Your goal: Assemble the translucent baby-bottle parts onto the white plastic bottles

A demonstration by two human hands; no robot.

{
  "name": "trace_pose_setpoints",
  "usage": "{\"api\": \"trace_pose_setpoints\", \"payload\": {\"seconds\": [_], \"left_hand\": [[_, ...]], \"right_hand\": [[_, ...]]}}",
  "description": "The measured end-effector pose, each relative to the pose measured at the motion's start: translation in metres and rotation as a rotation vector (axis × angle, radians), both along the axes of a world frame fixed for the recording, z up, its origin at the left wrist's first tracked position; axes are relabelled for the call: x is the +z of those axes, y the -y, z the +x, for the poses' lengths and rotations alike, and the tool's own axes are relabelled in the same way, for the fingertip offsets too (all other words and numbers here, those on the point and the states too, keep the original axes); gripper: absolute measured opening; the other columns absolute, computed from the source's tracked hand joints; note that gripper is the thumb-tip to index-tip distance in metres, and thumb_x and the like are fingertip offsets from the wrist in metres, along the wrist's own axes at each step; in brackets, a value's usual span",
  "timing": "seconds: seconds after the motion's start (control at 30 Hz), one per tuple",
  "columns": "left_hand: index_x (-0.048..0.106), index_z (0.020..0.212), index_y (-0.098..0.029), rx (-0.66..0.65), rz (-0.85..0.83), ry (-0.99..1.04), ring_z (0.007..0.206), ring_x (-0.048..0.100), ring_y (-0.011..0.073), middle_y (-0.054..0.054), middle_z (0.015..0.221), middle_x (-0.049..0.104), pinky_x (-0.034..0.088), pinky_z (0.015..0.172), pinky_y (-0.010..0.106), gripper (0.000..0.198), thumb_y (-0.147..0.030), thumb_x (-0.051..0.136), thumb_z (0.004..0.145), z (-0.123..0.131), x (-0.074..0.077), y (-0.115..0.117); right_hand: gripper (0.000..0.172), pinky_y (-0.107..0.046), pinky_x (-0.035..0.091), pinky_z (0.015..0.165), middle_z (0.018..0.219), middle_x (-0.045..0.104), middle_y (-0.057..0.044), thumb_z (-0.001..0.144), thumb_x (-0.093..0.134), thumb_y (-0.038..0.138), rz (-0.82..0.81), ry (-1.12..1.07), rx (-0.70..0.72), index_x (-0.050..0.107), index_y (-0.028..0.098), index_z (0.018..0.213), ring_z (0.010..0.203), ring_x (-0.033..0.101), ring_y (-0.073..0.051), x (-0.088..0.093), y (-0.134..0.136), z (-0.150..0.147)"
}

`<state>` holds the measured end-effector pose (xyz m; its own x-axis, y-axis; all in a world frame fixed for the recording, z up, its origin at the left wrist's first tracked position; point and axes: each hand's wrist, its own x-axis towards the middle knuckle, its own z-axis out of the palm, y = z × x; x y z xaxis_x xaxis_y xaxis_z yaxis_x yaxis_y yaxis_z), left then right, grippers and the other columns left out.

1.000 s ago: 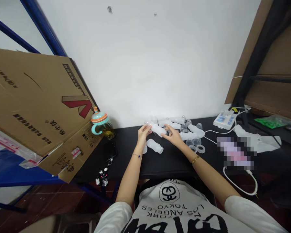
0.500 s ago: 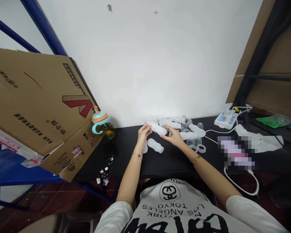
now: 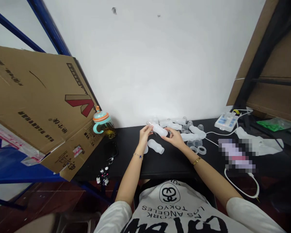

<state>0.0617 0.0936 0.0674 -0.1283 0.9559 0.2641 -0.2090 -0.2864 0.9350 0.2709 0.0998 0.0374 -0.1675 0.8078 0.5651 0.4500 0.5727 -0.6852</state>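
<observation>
A white, frosted baby bottle is held slightly tilted above the black table. My left hand grips its clear-capped left end, fingers closed. At its right end, the closed fingers of my right hand pinch the base. Below the hands, a second white bottle lies on its side, and part of another white piece shows beside my left wrist. Several more white bottles lie to the right and behind, among clear domed caps and clear rings.
A teal-lidded jug, a black phone and a beaded charm are to the left, beside a large cardboard box. On the right are a power strip, white cables, a blurred-out device and a white bag.
The view has shifted slightly. Both hands keep the same hold on the bottle, with hardly any visible movement.
</observation>
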Motion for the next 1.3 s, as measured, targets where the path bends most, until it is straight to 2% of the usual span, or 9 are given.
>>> {"api": "trace_pose_setpoints", "payload": {"seconds": [0.33,0.6,0.7,0.8,1.0,1.13,1.2,1.3], "left_hand": [[0.074,0.094,-0.016,-0.069,-0.038,0.104,0.090,0.068,0.0179,0.007,0.099,0.073,0.054,0.075,0.028,0.038,-0.039,0.087,0.067,-0.007,0.002,-0.004],[0.073,0.108,-0.019,-0.183,-0.030,0.090,0.104,0.069,0.0234,0.010,0.121,0.072,0.055,0.080,0.029,0.049,-0.027,0.090,0.063,-0.009,0.001,-0.005],[0.073,0.112,-0.019,-0.188,-0.031,0.081,0.106,0.069,0.0248,0.011,0.123,0.071,0.056,0.082,0.031,0.052,-0.027,0.090,0.063,-0.010,0.000,-0.005],[0.073,0.114,-0.020,-0.174,-0.020,0.076,0.107,0.069,0.0251,0.011,0.124,0.071,0.056,0.082,0.031,0.053,-0.029,0.089,0.065,-0.010,0.000,-0.005],[0.074,0.111,-0.018,-0.087,-0.003,0.070,0.106,0.069,0.0257,0.012,0.120,0.072,0.056,0.077,0.029,0.050,-0.034,0.089,0.067,-0.009,0.000,-0.006],[0.074,0.107,-0.017,0.010,0.036,0.089,0.104,0.069,0.0248,0.012,0.116,0.073,0.056,0.076,0.029,0.047,-0.038,0.089,0.067,-0.015,0.003,-0.008],[0.073,0.106,-0.017,0.122,0.069,0.110,0.102,0.070,0.0233,0.011,0.114,0.073,0.056,0.075,0.028,0.048,-0.039,0.088,0.066,-0.023,0.005,-0.011],[0.071,0.106,-0.016,0.350,0.159,0.104,0.097,0.070,0.0213,0.010,0.107,0.073,0.055,0.075,0.027,0.050,-0.040,0.088,0.066,-0.040,0.005,-0.017]], "right_hand": [[0.060,-0.027,0.045,0.055,0.081,0.070,-0.003,0.079,0.074,0.050,0.036,0.009,-0.006,0.066,0.018,0.130,0.054,0.053,-0.014,-0.008,-0.007,-0.001],[0.055,-0.031,0.052,0.067,0.117,0.070,-0.009,0.084,0.073,0.038,0.080,0.035,-0.021,0.061,0.023,0.136,0.057,0.055,-0.012,-0.014,-0.014,0.002],[0.055,-0.031,0.052,0.068,0.123,0.068,-0.009,0.083,0.075,0.037,0.076,0.035,-0.020,0.061,0.024,0.135,0.060,0.057,-0.013,-0.013,-0.014,0.002],[0.058,-0.031,0.052,0.069,0.119,0.070,-0.009,0.082,0.077,0.039,0.067,0.045,-0.009,0.062,0.023,0.135,0.067,0.061,-0.015,-0.012,-0.012,0.002],[0.061,-0.032,0.051,0.068,0.094,0.072,-0.006,0.081,0.076,0.044,0.017,0.047,-0.016,0.061,0.021,0.137,0.066,0.060,-0.017,-0.010,-0.009,0.000],[0.060,-0.030,0.051,0.063,0.111,0.073,-0.008,0.083,0.073,0.043,-0.001,0.008,-0.010,0.060,0.022,0.138,0.058,0.056,-0.013,-0.009,-0.009,-0.001],[0.056,-0.030,0.050,0.061,0.124,0.070,-0.008,0.085,0.071,0.042,-0.006,-0.019,-0.008,0.060,0.025,0.137,0.054,0.053,-0.011,-0.009,-0.009,-0.001],[0.052,-0.030,0.051,0.062,0.129,0.069,-0.010,0.088,0.067,0.044,-0.002,-0.023,-0.011,0.060,0.025,0.136,0.054,0.052,-0.011,-0.008,-0.009,0.000]]}}
